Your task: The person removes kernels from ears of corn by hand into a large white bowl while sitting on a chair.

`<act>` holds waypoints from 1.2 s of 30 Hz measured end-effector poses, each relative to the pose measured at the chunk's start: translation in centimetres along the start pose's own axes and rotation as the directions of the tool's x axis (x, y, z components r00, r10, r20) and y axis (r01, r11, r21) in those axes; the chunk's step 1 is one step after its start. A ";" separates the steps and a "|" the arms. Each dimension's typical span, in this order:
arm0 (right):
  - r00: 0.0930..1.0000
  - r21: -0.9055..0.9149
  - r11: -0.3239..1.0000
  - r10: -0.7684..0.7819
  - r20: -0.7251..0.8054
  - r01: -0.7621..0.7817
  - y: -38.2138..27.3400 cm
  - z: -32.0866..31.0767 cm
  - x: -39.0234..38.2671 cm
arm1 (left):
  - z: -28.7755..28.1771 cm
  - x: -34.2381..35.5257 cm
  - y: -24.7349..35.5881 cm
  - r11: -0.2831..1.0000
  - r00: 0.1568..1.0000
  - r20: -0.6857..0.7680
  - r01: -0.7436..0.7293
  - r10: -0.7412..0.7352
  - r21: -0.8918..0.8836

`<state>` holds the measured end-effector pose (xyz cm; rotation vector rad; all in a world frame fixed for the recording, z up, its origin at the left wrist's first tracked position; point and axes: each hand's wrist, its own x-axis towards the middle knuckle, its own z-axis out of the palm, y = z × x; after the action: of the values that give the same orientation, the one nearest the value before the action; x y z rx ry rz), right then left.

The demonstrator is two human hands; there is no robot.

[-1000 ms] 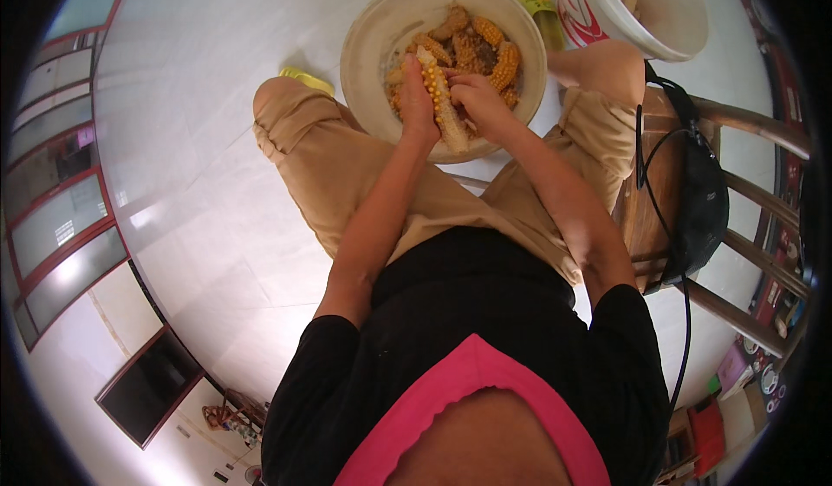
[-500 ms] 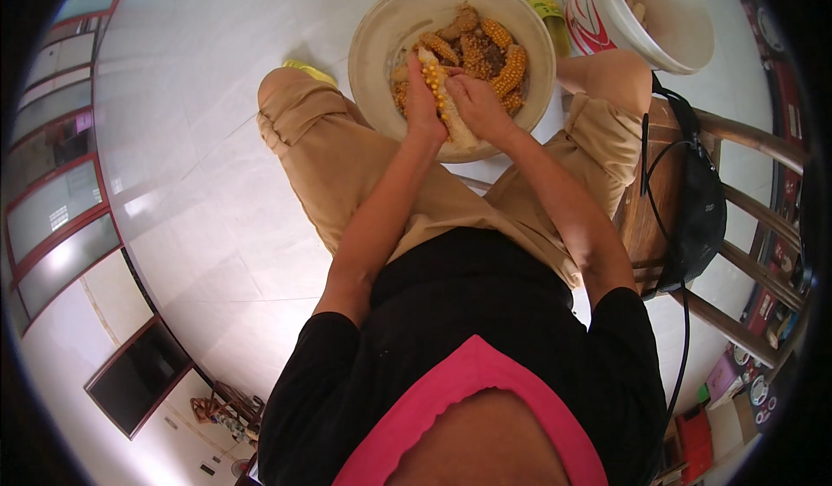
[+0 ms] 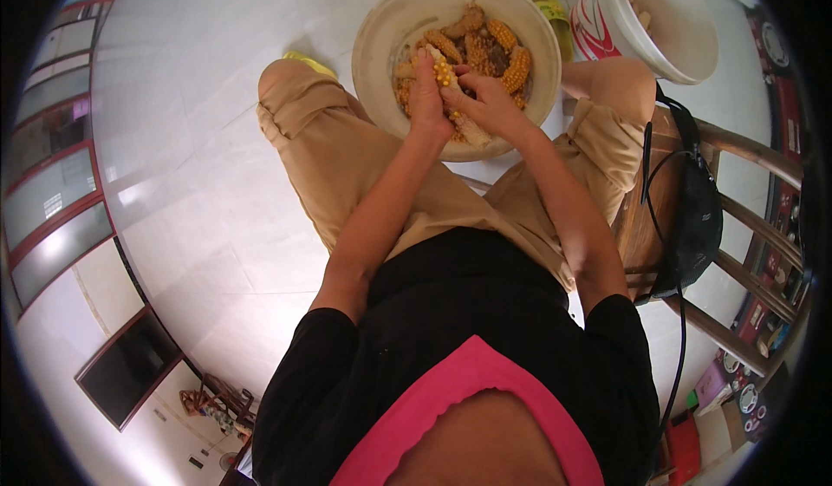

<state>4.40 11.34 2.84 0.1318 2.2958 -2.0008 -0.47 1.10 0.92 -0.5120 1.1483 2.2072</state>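
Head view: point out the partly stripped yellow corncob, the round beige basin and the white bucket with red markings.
Partly stripped yellow corncob [image 3: 443, 72]: head view, remaining kernels.
Round beige basin [image 3: 380, 59]: head view, bare left inner wall.
White bucket [image 3: 596, 23]: head view, outer wall.

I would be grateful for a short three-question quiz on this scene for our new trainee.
1. True or false: the left hand and the right hand are both on the same corn cob.
2. Which stands to the right of the round basin?
A) a blue crate
B) a white bucket
C) a red kettle
3. Fill in the colour: the black shirt has a ____ neckline.

Key: 1. True. 2. B. 3. Pink.
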 end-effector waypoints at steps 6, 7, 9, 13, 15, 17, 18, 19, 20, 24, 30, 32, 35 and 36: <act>0.999 0.023 0.999 -0.044 -0.006 0.044 1.2 0.0 0.1 | 0.1 -0.1 0.5 0.996 0.999 -0.038 -0.005 0.008 0.086; 0.999 0.014 1.000 0.000 -0.044 0.001 1.2 0.1 0.2 | 0.0 -0.1 0.6 0.998 0.998 -0.040 0.055 -0.055 0.008; 0.996 0.044 0.998 -0.038 -0.084 0.042 1.2 0.4 0.1 | 0.4 -0.2 1.0 0.999 0.998 -0.033 0.048 -0.049 -0.024; 0.991 0.440 0.891 0.135 -0.017 -0.114 1.6 0.9 0.4 | 0.9 -0.3 1.1 0.997 0.998 -0.052 -0.032 0.028 -0.074; 0.999 0.193 0.981 0.037 -0.013 -0.034 1.1 0.5 0.2 | 1.1 -0.8 1.0 0.997 0.997 -0.072 -0.039 0.034 -0.070; 0.998 -0.060 0.996 -0.061 0.012 0.062 0.6 0.0 0.0 | 1.3 -1.1 1.0 0.997 0.995 -0.089 -0.044 0.038 -0.062; 0.992 -0.096 0.987 -0.126 0.030 0.128 0.4 -0.1 0.0 | 1.3 -1.2 1.0 0.998 0.994 -0.092 -0.059 0.057 -0.021; 0.981 -0.130 0.972 -0.189 0.049 0.194 0.4 -0.1 0.0 | 1.3 -1.2 1.0 0.997 0.993 -0.093 -0.074 0.076 0.021; 0.981 -0.133 0.972 -0.187 0.046 0.192 1.0 -0.2 -0.1 | 1.4 -1.2 0.9 0.997 0.993 -0.091 -0.071 0.073 0.021; 0.996 -0.069 0.994 -0.089 -0.016 0.088 2.0 0.2 0.3 | 0.7 -0.6 0.9 0.999 0.997 -0.078 -0.022 0.020 -0.027; 0.998 0.213 0.975 0.059 0.037 -0.066 1.6 -0.1 0.4 | 0.3 0.0 1.0 0.994 0.998 -0.055 0.002 -0.008 -0.112; 0.990 0.149 0.984 0.086 0.116 -0.102 0.7 -0.6 0.1 | 0.2 0.0 1.0 0.993 0.997 -0.071 0.010 -0.019 -0.119; 0.985 -0.102 0.990 -0.083 0.150 0.099 0.0 -0.7 -0.2 | 0.3 -0.2 0.9 0.998 0.992 -0.121 -0.023 0.016 -0.050; 0.981 -0.232 0.964 -0.092 0.170 0.130 0.3 -0.6 -0.2 | 0.3 -0.2 0.7 0.999 0.990 -0.140 -0.039 0.034 -0.034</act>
<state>4.68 12.00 2.69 -0.1712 2.4668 -1.6873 -0.81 0.96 1.67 -0.6749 1.1984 2.2571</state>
